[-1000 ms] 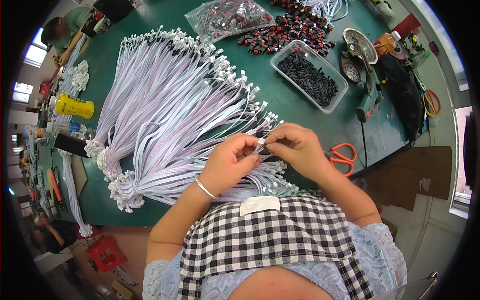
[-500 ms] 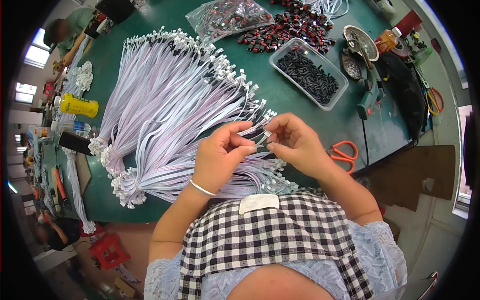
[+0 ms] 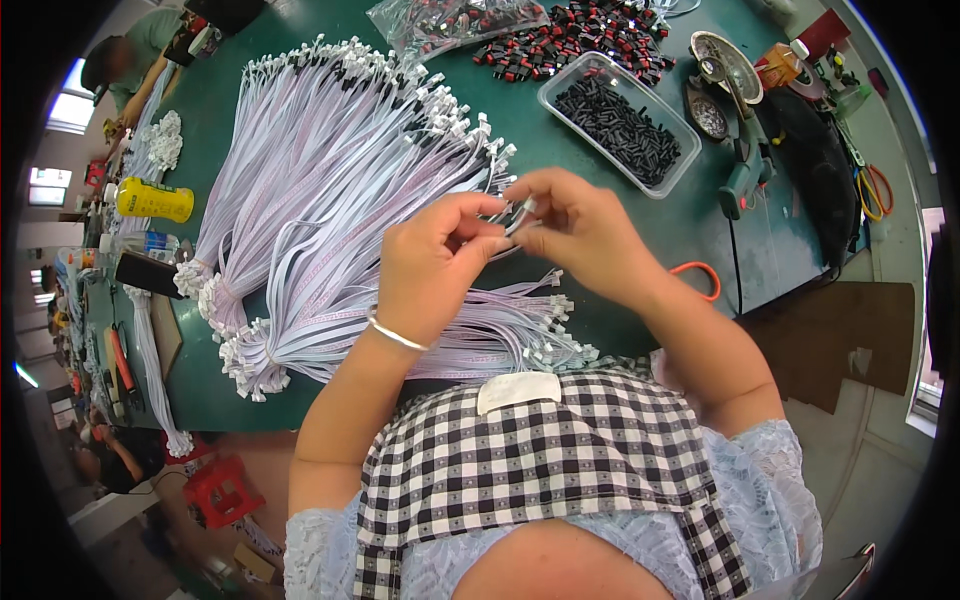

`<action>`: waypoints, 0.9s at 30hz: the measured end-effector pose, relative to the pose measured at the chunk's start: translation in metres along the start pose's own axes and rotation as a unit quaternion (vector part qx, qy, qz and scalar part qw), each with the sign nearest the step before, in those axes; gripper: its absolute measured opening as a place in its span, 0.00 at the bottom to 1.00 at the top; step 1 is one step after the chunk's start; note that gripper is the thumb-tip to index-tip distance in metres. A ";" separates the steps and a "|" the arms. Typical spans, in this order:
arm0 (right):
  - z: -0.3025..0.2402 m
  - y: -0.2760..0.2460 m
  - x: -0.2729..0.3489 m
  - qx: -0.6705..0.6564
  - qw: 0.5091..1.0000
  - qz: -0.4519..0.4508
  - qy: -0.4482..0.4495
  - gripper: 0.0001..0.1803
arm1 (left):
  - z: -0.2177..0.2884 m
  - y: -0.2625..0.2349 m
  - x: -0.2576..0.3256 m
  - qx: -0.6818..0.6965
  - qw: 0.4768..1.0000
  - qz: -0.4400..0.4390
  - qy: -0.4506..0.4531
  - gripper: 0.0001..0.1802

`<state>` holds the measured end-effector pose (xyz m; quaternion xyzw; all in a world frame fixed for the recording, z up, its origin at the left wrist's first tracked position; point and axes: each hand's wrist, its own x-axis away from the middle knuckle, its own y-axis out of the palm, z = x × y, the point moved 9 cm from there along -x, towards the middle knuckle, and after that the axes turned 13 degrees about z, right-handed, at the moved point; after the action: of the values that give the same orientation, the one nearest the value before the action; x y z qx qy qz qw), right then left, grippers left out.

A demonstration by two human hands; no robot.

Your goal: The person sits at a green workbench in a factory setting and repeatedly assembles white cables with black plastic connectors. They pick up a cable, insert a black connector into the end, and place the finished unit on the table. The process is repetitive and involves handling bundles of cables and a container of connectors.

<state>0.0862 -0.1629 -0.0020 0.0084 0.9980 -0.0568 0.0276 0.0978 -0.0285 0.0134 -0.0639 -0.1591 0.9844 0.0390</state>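
Observation:
Just right of the big fan of cables, my left hand [image 3: 437, 255] is closed in a pinch on thin wires at the end of a flat cable. Facing it, my right hand [image 3: 585, 235] pinches the same cable end, where a small white connector [image 3: 527, 206] shows between the fingers. The fingertips nearly meet, and the finer details between them are hidden. Under and beyond my left hand spread many pale flat ribbon cables [image 3: 300, 190] with white connectors, some with black sleeves near the tips. Orange-handled scissors [image 3: 712, 275] lie partly behind my right forearm.
A clear tray [image 3: 688, 172] of short black tubes stands beyond my right hand. Behind it are a pile of red-and-black parts [image 3: 590, 35] and a plastic bag [image 3: 425, 30]. A green glue gun [image 3: 745, 175] lies right; a yellow bottle [image 3: 155, 200] left. Another person works far left.
Both hands have moved away from my body and slightly left, still pinching the cable end. My right forearm now covers more of the scissors.

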 end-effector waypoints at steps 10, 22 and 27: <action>-0.012 0.003 -0.022 0.342 0.897 0.010 -0.281 0.13 | 0.033 0.014 0.011 -0.219 0.917 -0.009 0.333 0.13; -0.033 -0.058 -0.013 0.416 0.844 0.109 -0.321 0.13 | 0.007 0.030 0.045 -0.309 0.872 -0.246 0.291 0.08; -0.026 -0.100 -0.042 0.596 0.732 0.142 -0.299 0.09 | 0.014 0.021 0.027 -0.177 0.951 -0.181 0.178 0.06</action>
<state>0.1246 -0.2602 0.0375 0.1472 0.6869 -0.6350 0.3212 0.0676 -0.0501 0.0166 -0.2139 -0.3298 0.8897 0.2323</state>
